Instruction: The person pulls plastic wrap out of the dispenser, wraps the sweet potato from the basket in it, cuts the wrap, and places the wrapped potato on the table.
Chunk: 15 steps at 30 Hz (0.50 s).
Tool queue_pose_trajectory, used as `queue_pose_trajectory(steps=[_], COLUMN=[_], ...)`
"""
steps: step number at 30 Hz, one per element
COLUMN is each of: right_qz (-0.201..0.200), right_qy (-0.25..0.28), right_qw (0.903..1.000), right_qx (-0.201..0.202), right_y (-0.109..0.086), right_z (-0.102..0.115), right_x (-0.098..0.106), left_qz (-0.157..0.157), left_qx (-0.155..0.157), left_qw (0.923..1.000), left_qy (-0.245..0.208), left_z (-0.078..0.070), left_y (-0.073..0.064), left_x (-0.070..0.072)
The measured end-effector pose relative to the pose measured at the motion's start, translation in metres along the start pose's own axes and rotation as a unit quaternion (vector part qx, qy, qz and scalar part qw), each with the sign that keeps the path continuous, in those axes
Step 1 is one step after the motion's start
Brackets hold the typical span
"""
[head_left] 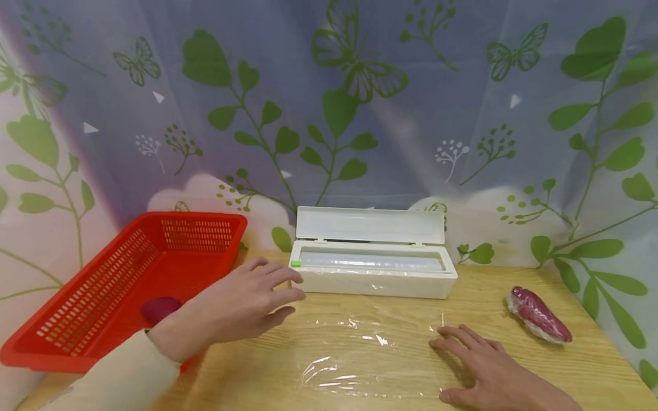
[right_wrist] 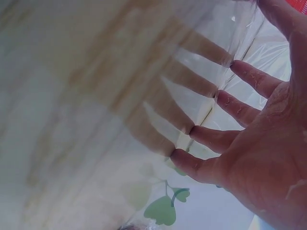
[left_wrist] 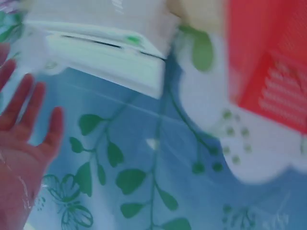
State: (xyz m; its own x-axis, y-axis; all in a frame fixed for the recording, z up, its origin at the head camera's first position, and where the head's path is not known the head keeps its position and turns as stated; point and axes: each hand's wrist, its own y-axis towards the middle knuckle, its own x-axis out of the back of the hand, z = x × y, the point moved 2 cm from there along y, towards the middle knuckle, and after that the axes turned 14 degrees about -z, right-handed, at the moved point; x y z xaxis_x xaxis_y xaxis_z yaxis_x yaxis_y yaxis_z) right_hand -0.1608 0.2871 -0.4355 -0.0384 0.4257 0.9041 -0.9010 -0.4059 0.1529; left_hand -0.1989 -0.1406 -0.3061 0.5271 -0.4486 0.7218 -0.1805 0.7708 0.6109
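Observation:
My left hand (head_left: pixel 233 305) is held over the right rim of the red basket, fingers spread and near the left end of a white cling film box (head_left: pixel 380 285). Nothing is in its grasp; the palm shows bare in the left wrist view. A sheet of clear cling film (head_left: pixel 372 357) lies on the table in front of the box. At the sheet's right edge, the fingertips of my right hand (head_left: pixel 485 368) touch down with the fingers apart. In the right wrist view those fingertips meet a glossy surface that mirrors them. The box's lid (head_left: pixel 370 225) stands raised, showing the film roll (head_left: pixel 370 261).
A red plastic basket (head_left: pixel 231 242) stands at the left with a purple, rounded vegetable (head_left: pixel 160 309) inside. To the right lies a tapered purple vegetable (head_left: pixel 540 317) wrapped in clear film. A small green slider (head_left: pixel 296 264) sits on the box. A leaf-printed curtain (head_left: pixel 288 114) hangs behind.

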Motion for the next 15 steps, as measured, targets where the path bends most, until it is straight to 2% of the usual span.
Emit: queue_pose_trajectory(steps=[3, 7, 11, 15], right_qz=[0.01, 0.016, 0.009, 0.004], right_qy=[0.003, 0.006, 0.004, 0.004], right_qw=[0.9999, 0.9998, 0.9999, 0.9999], right_qx=[-0.009, -0.012, 0.001, 0.013], right_y=[0.001, 0.003, 0.002, 0.002], right_z=[-0.001, -0.002, -0.004, -0.004], right_x=[-0.001, -0.001, -0.002, -0.003], left_qz=[-0.01, -0.015, -0.006, 0.015], left_qx=[-0.032, -0.051, -0.06, -0.053], left_qw=[0.9989, 0.997, 0.9945, 0.9926], left_qy=[0.031, 0.056, 0.085, 0.109], left_z=[0.013, 0.031, 0.045, 0.057], left_y=[-0.005, -0.02, -0.037, -0.053], left_x=[0.005, 0.01, 0.012, 0.014])
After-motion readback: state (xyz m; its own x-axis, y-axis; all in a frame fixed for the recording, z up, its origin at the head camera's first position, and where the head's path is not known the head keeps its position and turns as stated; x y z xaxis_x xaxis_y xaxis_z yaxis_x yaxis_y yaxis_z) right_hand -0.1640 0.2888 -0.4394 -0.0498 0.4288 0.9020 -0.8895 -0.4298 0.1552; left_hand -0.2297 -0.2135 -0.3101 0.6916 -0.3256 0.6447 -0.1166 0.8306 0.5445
